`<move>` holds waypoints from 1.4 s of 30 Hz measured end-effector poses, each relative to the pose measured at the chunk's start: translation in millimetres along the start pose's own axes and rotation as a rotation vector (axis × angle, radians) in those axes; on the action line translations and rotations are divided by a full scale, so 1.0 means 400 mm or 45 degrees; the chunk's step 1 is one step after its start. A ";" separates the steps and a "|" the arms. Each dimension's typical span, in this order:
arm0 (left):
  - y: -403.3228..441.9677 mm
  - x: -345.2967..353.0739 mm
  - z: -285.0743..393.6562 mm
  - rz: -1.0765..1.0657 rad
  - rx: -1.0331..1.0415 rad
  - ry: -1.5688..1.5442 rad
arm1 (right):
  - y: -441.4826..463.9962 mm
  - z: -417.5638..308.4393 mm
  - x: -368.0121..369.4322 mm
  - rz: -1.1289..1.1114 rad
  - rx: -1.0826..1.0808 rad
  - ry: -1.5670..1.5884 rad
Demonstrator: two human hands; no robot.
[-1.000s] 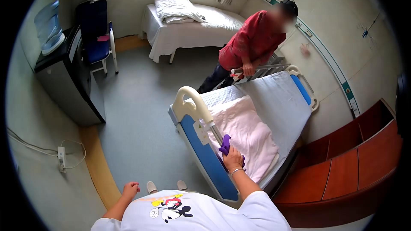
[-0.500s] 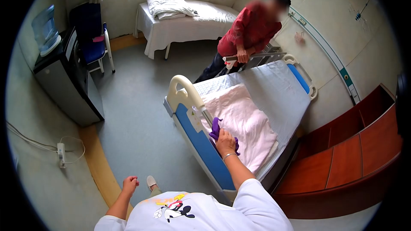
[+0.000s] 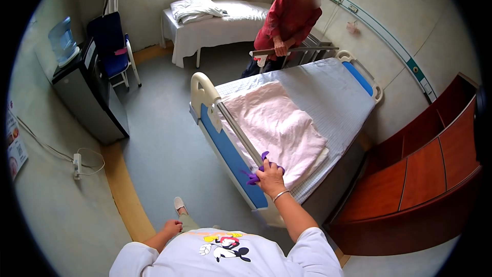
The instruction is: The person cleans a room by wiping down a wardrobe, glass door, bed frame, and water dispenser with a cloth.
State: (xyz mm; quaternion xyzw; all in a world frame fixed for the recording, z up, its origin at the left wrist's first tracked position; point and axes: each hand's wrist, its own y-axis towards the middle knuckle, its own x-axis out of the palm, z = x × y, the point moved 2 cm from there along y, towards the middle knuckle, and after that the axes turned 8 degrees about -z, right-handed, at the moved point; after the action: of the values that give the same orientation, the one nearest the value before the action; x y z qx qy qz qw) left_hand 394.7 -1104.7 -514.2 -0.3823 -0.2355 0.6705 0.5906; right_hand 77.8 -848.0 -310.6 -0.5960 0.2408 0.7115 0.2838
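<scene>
My right hand (image 3: 270, 178) grips a purple cloth (image 3: 252, 176) against the metal rail (image 3: 241, 131) on the footboard (image 3: 225, 149) of a bed. The footboard is blue with cream ends. A pink blanket (image 3: 274, 123) lies folded on the mattress (image 3: 323, 84), just past the rail. At the lower left my left hand (image 3: 173, 226) hangs low beside my shirt, its fingers curled; whether it holds anything is too small to tell.
Across the bed a person in red (image 3: 288, 20) rests both hands on the side rail (image 3: 294, 50). A second bed (image 3: 215, 33), a blue chair (image 3: 114, 62) and a black cabinet (image 3: 89, 102) stand behind. A red-brown wooden cabinet (image 3: 423, 174) is at the right.
My right hand has slid with the purple cloth along the footboard rail toward its near end. My left hand has moved closer to my body. The view has shifted, and the bed appears higher.
</scene>
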 end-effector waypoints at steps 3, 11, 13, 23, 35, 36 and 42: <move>0.014 0.052 0.023 -0.020 0.072 0.095 | -0.068 0.015 0.005 0.032 0.013 0.130; 0.098 0.073 0.022 0.087 0.271 0.035 | -0.281 0.055 0.001 0.311 -0.035 0.166; 0.061 0.057 0.039 0.095 0.280 0.000 | -0.344 0.073 0.007 0.329 0.000 0.271; -0.018 0.024 -0.029 0.127 0.061 0.365 | -0.373 0.243 0.219 -0.032 0.775 2.174; -0.010 -0.037 -0.003 0.221 0.107 0.058 | -0.002 0.163 0.124 -0.365 0.734 1.104; -0.020 -0.043 -0.004 0.222 0.091 0.077 | 0.003 0.162 0.128 -0.360 0.732 1.112; -0.071 -0.065 -0.023 0.222 0.082 0.224 | -0.030 0.216 0.243 -0.302 0.629 1.358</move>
State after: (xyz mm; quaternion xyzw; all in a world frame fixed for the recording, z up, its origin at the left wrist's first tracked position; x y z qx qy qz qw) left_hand 419.5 -1125.9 -491.8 -0.4397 -0.1270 0.6904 0.5603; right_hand 12.3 -769.2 -391.4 -0.8101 0.4402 0.2006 0.3313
